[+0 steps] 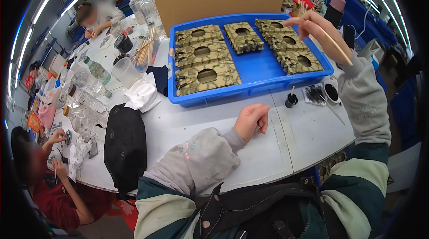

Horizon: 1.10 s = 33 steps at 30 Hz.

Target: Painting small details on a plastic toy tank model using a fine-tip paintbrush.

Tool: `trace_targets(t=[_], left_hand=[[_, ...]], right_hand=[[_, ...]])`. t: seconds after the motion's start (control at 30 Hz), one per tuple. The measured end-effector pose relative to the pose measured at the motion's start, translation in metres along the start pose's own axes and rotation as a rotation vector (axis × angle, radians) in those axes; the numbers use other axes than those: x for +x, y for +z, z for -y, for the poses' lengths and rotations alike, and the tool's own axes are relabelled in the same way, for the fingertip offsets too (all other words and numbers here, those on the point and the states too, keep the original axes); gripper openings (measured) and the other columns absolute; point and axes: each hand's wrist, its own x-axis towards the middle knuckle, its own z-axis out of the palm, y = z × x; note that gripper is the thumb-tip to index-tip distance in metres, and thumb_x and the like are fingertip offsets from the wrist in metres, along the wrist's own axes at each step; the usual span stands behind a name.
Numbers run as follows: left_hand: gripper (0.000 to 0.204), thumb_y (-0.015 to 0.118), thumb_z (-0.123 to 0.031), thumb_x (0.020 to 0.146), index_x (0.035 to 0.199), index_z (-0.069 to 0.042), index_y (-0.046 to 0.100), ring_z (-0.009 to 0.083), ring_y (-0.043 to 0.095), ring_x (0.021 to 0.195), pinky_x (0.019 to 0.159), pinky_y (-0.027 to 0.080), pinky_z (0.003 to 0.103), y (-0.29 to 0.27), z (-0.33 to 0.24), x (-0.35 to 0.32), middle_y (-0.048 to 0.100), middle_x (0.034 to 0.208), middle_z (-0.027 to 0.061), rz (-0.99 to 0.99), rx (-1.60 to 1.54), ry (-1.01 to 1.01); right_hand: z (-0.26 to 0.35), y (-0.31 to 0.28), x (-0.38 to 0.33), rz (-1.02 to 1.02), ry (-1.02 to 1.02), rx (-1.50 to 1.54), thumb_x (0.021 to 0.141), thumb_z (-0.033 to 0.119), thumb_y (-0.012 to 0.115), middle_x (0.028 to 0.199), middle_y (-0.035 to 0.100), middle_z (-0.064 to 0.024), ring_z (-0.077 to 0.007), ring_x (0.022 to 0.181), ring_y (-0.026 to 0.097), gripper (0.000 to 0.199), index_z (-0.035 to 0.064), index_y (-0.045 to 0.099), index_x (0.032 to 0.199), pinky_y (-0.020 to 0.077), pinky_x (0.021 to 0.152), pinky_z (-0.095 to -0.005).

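Observation:
My right hand (325,33) is raised over the right end of a blue tray (201,98), closed on a slim wooden-handled paintbrush (338,51). The handle slopes down toward my wrist; the brush's tip cannot be made out. In the tray sit several camouflage-painted model tank hulls (207,76), each with a round opening on top. They form a column at the left, another at the right (304,60), and a single hull (242,37) between them. My left hand (252,120) rests on the white table in front of the tray, fingers curled, nothing visible in it.
Right of my left hand stand a small black paint pot (291,100), a black-smeared palette (314,94) and a round dish of black paint (330,91). At left lie a black pouch (126,147), white cloth (143,94) and plastic bottles (96,71). Co-workers (58,185) sit at left.

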Motion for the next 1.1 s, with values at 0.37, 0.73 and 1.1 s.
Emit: trace_targets(t=[0.37,0.73,1.1], left_hand=[[0.029,0.070,0.003,0.073,0.098,0.014,0.059,0.0346,0.061,0.089,0.072,0.052,0.038,0.116,-0.049,-0.088,0.056,0.101,0.0265,0.740,-0.364,0.889],[0.017,0.065,0.008,0.075,0.090,0.016,0.060,0.0355,0.062,0.074,0.064,0.053,0.039,0.120,-0.052,-0.088,0.058,0.093,0.0279,0.626,-0.466,1.012],[0.020,0.066,0.000,0.077,0.095,0.010,0.062,0.0370,0.056,0.089,0.077,0.050,0.042,0.046,-0.052,-0.095,0.056,0.108,0.0223,0.686,-0.150,0.895]], right_hand=[[-0.062,0.019,-0.266,-0.760,0.357,0.099,0.094,0.011,0.040,0.067,0.038,0.0009,-0.0050,0.060,0.034,0.023,-0.0030,0.051,0.108,0.0280,0.055,-0.0193],[-0.098,0.057,-0.268,-0.983,0.524,0.102,0.093,0.008,0.045,0.068,0.042,0.0018,-0.0043,0.061,0.035,0.013,-0.0005,0.049,0.101,0.0287,0.057,-0.0184],[-0.113,0.054,-0.271,-1.072,0.592,-0.027,0.092,0.010,0.050,0.069,0.042,0.0031,-0.0043,0.066,0.038,0.010,0.0013,0.051,0.097,0.0315,0.061,-0.0183]])
